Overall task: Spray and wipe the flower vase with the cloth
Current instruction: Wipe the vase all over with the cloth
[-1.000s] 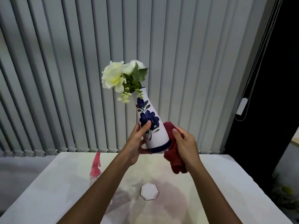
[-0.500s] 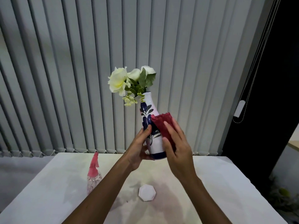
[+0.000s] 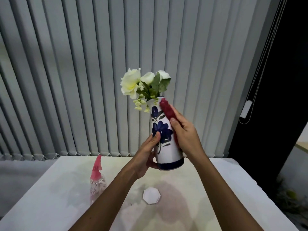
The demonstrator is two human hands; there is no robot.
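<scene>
Left hand [image 3: 147,155] wraps the vase [image 3: 166,144] low down, thumb up on the blue flower print, fingers round the back near the blue band at the base. Firm hold, vase clear of the desk [image 3: 50,197], in mid-air and tipped a bit, mouth leaning left.

Right hand [image 3: 185,134] is closed on the red cloth [image 3: 167,109], pinning it flat vs. the vase's right side. Cloth runs from up at the rim down along the wall under the palm, so it's touching the neck and shoulder on that side. Wipe in progress, I'd say.

White flowers [image 3: 131,82] w/ green leaves stick out the top, just beside the cloth's upper end. Risk there: cloth could snag them.

Further out: spray bottle [image 3: 97,179], pink trigger, stands on the desk to the left, nobody touching it. Small white octagon piece [image 3: 151,195] lies on the desk under the vase, prob. a coaster, can't tell for sure. Grey blinds [image 3: 83,72] behind.

Progress, judging: bottle is parked, so spraying looks done, tho no wet sheen I can confirm. Wiping is partway; right side and rim being covered. Front print, left side, back and base band prob. remain, then set the vase down.
</scene>
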